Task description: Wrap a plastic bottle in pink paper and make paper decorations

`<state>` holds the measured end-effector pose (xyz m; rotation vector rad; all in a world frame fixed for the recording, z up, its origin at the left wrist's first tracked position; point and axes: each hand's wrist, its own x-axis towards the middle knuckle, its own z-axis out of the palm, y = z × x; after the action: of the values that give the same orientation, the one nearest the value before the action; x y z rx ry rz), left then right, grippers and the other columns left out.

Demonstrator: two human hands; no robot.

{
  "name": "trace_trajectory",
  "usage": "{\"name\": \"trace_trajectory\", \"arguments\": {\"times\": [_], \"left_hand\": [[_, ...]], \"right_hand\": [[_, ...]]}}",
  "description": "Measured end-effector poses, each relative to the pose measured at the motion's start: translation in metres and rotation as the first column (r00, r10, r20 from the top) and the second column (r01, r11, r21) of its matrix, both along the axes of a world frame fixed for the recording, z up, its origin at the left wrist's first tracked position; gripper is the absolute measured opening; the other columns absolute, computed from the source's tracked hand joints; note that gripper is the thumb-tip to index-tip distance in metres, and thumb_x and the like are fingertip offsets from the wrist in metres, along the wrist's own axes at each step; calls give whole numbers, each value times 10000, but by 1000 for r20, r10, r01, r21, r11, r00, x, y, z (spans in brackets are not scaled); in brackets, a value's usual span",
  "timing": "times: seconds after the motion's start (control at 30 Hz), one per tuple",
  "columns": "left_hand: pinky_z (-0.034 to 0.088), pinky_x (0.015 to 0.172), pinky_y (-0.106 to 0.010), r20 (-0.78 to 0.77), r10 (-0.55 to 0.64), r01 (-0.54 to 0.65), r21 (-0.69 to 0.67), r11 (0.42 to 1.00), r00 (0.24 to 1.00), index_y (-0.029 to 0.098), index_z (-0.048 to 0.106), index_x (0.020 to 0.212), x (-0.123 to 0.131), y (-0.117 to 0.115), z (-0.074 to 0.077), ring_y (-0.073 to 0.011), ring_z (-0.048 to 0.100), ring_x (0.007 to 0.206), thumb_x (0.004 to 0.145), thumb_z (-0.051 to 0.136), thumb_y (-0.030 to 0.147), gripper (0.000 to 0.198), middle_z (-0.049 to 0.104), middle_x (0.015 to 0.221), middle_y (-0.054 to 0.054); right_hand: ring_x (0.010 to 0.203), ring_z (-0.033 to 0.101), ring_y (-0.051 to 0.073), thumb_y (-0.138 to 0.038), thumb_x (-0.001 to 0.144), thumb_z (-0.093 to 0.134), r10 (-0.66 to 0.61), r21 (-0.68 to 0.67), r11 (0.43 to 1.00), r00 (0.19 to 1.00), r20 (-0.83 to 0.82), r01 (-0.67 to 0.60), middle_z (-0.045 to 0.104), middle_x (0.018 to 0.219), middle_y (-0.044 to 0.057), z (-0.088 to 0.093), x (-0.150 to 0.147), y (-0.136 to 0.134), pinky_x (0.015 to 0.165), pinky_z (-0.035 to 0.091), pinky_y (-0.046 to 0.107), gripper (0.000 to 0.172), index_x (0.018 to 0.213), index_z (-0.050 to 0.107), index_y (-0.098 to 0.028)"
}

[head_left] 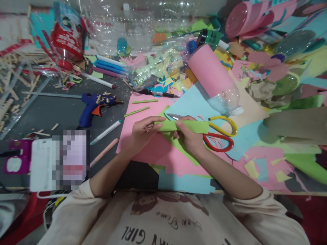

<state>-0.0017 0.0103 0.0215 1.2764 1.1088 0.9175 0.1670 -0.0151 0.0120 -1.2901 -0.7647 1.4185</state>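
Note:
A strip of green paper (195, 126) stretches between my two hands above the pink sheet (143, 146). My left hand (144, 131) pinches its left end between thumb and fingers. Near the strip's middle, my right hand (189, 134) grips it, thumb on top and fingers curled beneath. Just behind the strip lie scissors with one yellow and one red handle (223, 126); their pointed blade shows past it, the rest partly covered. Two thin rolled green paper sticks (144, 101) rest on the pink sheet beyond my left hand. More green paper (189, 153) lies under my hands.
At left are a blue glue gun (88, 109), markers (106, 132), a phone (75, 156) and wood sticks (10, 81). A pink-wrapped bottle (208, 69) lies behind on light blue paper (194, 100). Paper scraps (265, 166) and clear plastic bottles (122, 23) crowd the right and back.

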Motion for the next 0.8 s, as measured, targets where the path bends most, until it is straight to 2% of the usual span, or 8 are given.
{"name": "trace_trajectory", "arguments": {"times": [0.17, 0.3, 0.43, 0.53, 0.7, 0.8], "left_hand": [[539, 606, -246, -23, -4, 5, 29, 1000, 1000, 181, 761, 894, 0, 0, 1, -144, 661, 685, 784, 734, 463, 304, 746, 851, -60], [531, 595, -233, 15, 2, -2, -2, 1000, 1000, 180, 753, 891, 1, 0, 0, -131, 646, 673, 777, 741, 414, 261, 736, 839, -52], [497, 519, -201, 54, 34, -27, -118, 993, 998, 176, 728, 902, 2, 1, -3, -93, 580, 550, 720, 768, 398, 290, 648, 656, 16], [491, 503, -195, 26, 43, -38, -176, 984, 999, 172, 714, 906, 2, 2, -2, -84, 557, 502, 725, 744, 380, 277, 549, 548, 60], [510, 514, -197, 21, 82, -75, -215, 974, 996, 174, 680, 944, 1, 3, 4, -109, 640, 551, 725, 719, 339, 277, 598, 610, 49], [541, 546, -206, 57, 99, -86, -198, 976, 993, 186, 633, 974, 2, 2, 3, -109, 656, 565, 733, 701, 304, 277, 616, 651, 47]], "right_hand": [[364, 514, 101, -583, 679, 756, 10, -5, 1000, 1000, 21, -10, 591, 435, -72, 1, 0, -1, 408, 435, 237, 417, 721, 531, -235], [361, 507, 95, -583, 668, 767, -3, -8, 1000, 1000, 12, 3, 595, 431, -68, 3, 0, 0, 405, 426, 228, 425, 716, 533, -231], [347, 497, 98, -596, 637, 780, -18, -39, 999, 1000, 6, 18, 579, 410, -76, 3, 0, 0, 391, 419, 228, 448, 706, 527, -232], [345, 498, 99, -596, 643, 774, -36, -37, 999, 999, 16, 37, 577, 414, -78, 2, 0, 0, 387, 425, 230, 448, 720, 525, -232], [354, 505, 96, -573, 682, 756, -31, -23, 999, 998, 47, 32, 586, 427, -81, 2, 1, 1, 392, 431, 226, 411, 736, 529, -235], [352, 503, 94, -567, 685, 758, -22, -27, 999, 999, 50, 23, 588, 427, -79, 2, 2, 1, 391, 431, 224, 406, 729, 531, -234]]}}
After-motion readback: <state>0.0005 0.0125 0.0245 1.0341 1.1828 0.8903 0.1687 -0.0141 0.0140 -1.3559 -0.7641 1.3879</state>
